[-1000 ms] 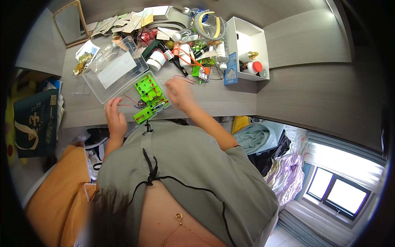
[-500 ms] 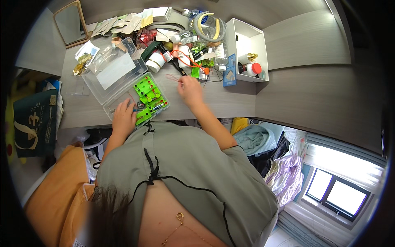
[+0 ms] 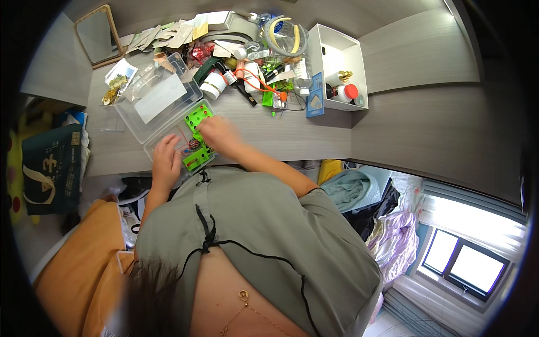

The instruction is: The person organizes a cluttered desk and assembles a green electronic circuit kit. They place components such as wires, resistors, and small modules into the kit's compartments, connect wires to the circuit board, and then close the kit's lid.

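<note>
The right hand [image 3: 220, 137] blurs over green pieces [image 3: 196, 114] in a clear case [image 3: 149, 150] on the surface [image 3: 286, 135] — I cannot tell whether its fingers grip anything. The left hand [image 3: 167, 157] bends near a red wire [image 3: 183, 135] — its fingers' hold is unclear too.

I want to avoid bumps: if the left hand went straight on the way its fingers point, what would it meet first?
Probably the open clear plastic lid, lying just ahead of the left hand. The hand's height is hard to judge, so it might pass above.
</note>
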The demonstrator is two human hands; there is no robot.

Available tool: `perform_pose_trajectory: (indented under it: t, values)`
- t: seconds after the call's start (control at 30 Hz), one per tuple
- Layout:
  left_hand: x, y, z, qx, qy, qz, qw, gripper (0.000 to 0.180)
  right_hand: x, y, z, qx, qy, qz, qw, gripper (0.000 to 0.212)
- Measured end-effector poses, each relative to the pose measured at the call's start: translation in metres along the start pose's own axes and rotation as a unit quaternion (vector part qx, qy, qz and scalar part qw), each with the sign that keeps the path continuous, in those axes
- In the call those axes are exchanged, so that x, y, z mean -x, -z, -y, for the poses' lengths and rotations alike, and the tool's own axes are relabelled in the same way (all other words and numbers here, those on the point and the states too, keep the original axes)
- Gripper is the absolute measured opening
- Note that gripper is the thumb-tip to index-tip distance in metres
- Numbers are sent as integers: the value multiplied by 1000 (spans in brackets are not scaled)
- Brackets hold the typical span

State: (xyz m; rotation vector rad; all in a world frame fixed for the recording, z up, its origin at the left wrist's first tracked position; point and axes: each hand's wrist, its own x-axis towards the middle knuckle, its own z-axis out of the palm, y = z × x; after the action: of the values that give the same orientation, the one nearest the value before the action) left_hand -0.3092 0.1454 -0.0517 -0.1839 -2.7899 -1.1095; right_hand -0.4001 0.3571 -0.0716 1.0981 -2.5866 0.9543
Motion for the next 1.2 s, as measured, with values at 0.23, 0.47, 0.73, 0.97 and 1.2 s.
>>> perform_pose_trajectory:
  t: [0.23, 0.47, 0.73, 0.97, 1.2]
  values:
    - [14, -23, 17, 2, -71, 137, 988, 24, 3, 63, -100, 308, -188, -97, 927, 28]
    - [0, -5, -9, 15, -55, 112, 992, 22, -11, 105, -113, 208, -200, -123, 950, 14]
    - [3, -16, 0, 27, -67, 122, 990, 22, -36, 144, -92, -56, -255, -234, 937, 13]
    - [-9, -14, -14, 50, -71, 120, 989, 23, -25, 146, -104, -172, -289, -250, 908, 15]
    - [-22, -25, -22, 48, -78, 119, 989, 23, -3, 179, -75, -382, -287, -308, 823, 21]
